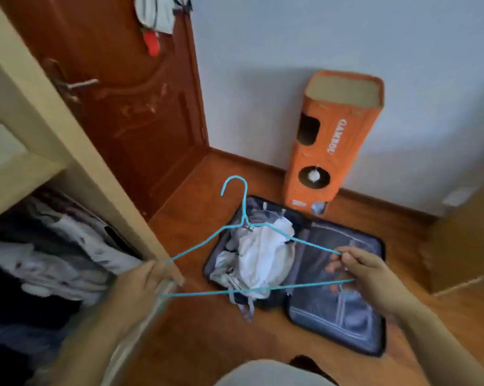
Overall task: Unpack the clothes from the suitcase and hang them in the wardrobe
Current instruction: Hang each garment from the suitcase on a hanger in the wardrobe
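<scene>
a: look at the hands first. the left hand [143, 277] is curled round the left end of the blue hanger [245, 218], right against the wardrobe [76, 151] edge. the right hand [366, 271] pinches the other shoulder wire between thumb and fingers.

b: so both are gripping it. is there only one hanger?

a: i can't tell; a second blue bar runs below, so it could be two held together. the hook points up toward twelve o'clock.

b: and the clothes?

a: out past the hands, at about one o'clock on the floor. the suitcase [343, 324] lies open, and a heap of white clothes [263, 254] sits in its left half, with a strap trailing over the near edge.

b: how would they handle?

a: my guess is soft, light and floppy. a bunched grab would lift the heap whole; better to find a collar or shoulder seam. the hanger looks thin and springy, so it's best held near the shoulders, as now.

b: anything beyond?

a: an orange cardboard box [335, 140] stands against the wall at one o'clock. a brown door [129, 101] is at eleven. hung garments [68, 246] show inside the wardrobe at nine.
</scene>
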A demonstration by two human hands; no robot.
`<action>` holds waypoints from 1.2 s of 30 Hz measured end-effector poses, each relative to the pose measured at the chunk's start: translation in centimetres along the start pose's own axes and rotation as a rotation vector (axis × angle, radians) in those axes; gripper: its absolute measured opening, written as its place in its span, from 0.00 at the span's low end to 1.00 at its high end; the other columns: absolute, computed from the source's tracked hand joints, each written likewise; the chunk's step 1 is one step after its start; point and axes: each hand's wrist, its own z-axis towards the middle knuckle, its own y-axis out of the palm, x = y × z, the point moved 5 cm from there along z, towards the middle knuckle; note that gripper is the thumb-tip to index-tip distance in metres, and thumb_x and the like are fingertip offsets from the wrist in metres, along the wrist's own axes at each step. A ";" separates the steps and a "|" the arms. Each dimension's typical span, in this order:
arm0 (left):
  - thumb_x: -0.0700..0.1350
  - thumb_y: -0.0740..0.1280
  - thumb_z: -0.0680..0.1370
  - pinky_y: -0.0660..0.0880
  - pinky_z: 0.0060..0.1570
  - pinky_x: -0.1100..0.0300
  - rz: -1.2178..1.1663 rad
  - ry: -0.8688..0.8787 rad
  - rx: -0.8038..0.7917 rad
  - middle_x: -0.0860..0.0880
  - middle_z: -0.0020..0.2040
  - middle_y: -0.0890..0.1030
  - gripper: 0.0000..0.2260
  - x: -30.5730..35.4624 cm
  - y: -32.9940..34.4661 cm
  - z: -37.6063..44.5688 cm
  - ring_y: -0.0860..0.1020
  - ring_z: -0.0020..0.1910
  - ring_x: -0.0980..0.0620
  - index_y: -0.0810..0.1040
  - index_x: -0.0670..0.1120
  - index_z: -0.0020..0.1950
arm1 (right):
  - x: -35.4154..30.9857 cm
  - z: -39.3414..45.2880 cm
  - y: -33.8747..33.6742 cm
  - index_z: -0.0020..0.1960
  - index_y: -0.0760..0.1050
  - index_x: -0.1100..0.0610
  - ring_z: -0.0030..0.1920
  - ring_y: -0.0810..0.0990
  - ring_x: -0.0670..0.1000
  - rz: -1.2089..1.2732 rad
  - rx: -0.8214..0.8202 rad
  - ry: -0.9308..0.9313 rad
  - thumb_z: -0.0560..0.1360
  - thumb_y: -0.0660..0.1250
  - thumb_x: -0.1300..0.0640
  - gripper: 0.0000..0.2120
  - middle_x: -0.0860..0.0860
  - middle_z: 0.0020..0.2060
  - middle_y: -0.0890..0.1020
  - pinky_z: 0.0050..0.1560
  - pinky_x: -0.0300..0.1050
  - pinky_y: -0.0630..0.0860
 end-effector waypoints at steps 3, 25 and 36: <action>0.66 0.65 0.78 0.77 0.40 0.61 -0.204 -0.011 -0.247 0.48 0.35 0.85 0.23 6.7 9.6 -0.5 0.83 0.34 0.51 0.82 0.51 0.35 | 6.2 -2.2 -11.1 0.47 0.79 0.68 0.43 0.82 0.56 -0.268 0.031 0.188 0.78 0.67 0.57 0.13 0.59 0.40 0.84 0.40 0.35 0.76; 0.39 0.66 0.81 0.78 0.50 0.46 -0.147 -0.616 -0.536 0.49 0.45 0.81 0.10 4.8 36.4 6.3 0.80 0.41 0.49 0.75 0.53 0.44 | 21.8 13.0 -15.4 0.34 0.75 0.56 0.38 0.75 0.58 -0.311 0.483 0.579 0.82 0.60 0.57 0.18 0.55 0.32 0.79 0.44 0.52 0.69; 0.45 0.63 0.84 0.70 0.43 0.58 -0.096 -0.683 -0.605 0.47 0.49 0.78 0.05 -14.0 57.6 26.2 0.77 0.45 0.49 0.76 0.47 0.49 | 43.5 39.7 -9.1 0.40 0.77 0.57 0.34 0.78 0.53 -0.211 0.581 0.466 0.83 0.59 0.54 0.15 0.52 0.34 0.81 0.37 0.46 0.71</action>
